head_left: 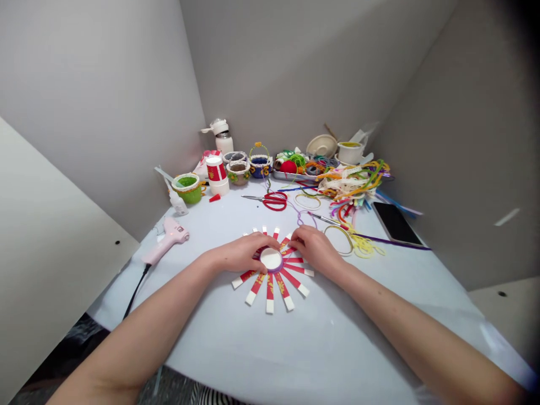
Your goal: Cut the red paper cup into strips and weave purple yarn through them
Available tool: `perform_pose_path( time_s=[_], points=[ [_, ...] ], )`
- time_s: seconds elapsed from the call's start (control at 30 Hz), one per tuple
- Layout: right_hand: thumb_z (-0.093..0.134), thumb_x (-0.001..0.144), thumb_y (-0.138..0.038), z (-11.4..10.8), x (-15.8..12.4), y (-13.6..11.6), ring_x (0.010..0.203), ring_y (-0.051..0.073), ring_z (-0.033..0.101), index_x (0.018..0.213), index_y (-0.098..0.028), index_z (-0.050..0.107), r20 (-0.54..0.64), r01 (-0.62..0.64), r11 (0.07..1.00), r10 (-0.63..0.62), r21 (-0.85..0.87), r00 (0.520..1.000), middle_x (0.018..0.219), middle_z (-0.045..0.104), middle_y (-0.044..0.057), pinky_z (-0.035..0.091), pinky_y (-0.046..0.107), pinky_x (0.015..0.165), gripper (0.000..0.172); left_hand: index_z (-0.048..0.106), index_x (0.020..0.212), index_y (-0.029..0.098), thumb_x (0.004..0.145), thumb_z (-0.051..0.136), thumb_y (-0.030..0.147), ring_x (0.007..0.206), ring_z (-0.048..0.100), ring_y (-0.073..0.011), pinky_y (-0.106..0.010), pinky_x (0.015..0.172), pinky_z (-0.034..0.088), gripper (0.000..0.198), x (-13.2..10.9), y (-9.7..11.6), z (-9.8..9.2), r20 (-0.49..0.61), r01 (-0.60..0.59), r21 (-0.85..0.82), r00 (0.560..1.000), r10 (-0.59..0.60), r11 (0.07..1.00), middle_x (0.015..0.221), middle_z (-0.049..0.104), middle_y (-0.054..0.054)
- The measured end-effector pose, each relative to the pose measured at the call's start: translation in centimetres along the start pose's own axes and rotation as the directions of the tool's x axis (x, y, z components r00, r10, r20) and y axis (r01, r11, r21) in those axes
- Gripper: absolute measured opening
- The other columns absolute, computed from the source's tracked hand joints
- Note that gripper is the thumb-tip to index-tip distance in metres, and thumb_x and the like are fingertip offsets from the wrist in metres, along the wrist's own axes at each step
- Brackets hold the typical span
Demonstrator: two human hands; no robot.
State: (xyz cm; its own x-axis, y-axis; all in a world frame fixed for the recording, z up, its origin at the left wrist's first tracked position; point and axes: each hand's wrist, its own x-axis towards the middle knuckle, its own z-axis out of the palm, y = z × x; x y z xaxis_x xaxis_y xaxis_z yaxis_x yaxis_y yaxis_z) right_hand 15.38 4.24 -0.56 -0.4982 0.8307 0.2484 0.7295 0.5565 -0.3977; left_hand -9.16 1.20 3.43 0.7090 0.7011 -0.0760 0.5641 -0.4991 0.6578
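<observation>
A paper cup cut into red and white strips [274,275] lies flattened like a sunburst on the pale table [320,337], its round white base facing up. My left hand [244,253] rests on its left side, fingers curled onto the strips by the base. On the right side, my right hand [314,247] has its fingers bent and pinched on a strip. A purple cord runs around the base.
A pink glue gun [169,239] lies left. Red scissors [272,199], a red paper cup [216,171], small decorated baskets [238,169], a green cup [188,187], a heap of coloured cords [352,183] and a phone [395,223] crowd the back and right.
</observation>
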Motion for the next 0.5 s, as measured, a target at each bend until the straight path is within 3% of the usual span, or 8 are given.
perform_pose_path(
  time_s=[0.27, 0.5],
  points=[
    [0.064, 0.090, -0.021, -0.3, -0.8, 1.3, 0.077, 0.018, 0.059, 0.080, -0.019, 0.065, -0.107, 0.063, 0.984, -0.045, 0.168, 0.993, 0.081, 0.064, 0.004, 0.044, 0.028, 0.069, 0.010, 0.057, 0.127, 0.023, 0.079, 0.076, 0.020, 0.118, 0.055, -0.0274, -0.040, 0.102, 0.044, 0.051, 0.0, -0.3, 0.2, -0.014, -0.042, -0.005, 0.999, 0.042, 0.999, 0.125, 0.062, -0.007],
    [0.069, 0.090, -0.031, -2.2, -1.8, 2.2, 0.074, 0.016, 0.059, 0.090, -0.019, 0.072, 0.060, 0.163, 0.947, -0.186, 0.275, 0.981, 0.084, 0.063, 0.004, 0.045, 0.027, 0.069, 0.012, 0.050, 0.137, 0.024, 0.079, 0.076, 0.021, 0.128, 0.051, -0.0291, -0.042, 0.108, 0.042, 0.064, 0.2, -1.2, 0.7, -0.080, -0.084, -0.006, 0.993, 0.083, 0.996, 0.141, 0.051, -0.011]
  ],
)
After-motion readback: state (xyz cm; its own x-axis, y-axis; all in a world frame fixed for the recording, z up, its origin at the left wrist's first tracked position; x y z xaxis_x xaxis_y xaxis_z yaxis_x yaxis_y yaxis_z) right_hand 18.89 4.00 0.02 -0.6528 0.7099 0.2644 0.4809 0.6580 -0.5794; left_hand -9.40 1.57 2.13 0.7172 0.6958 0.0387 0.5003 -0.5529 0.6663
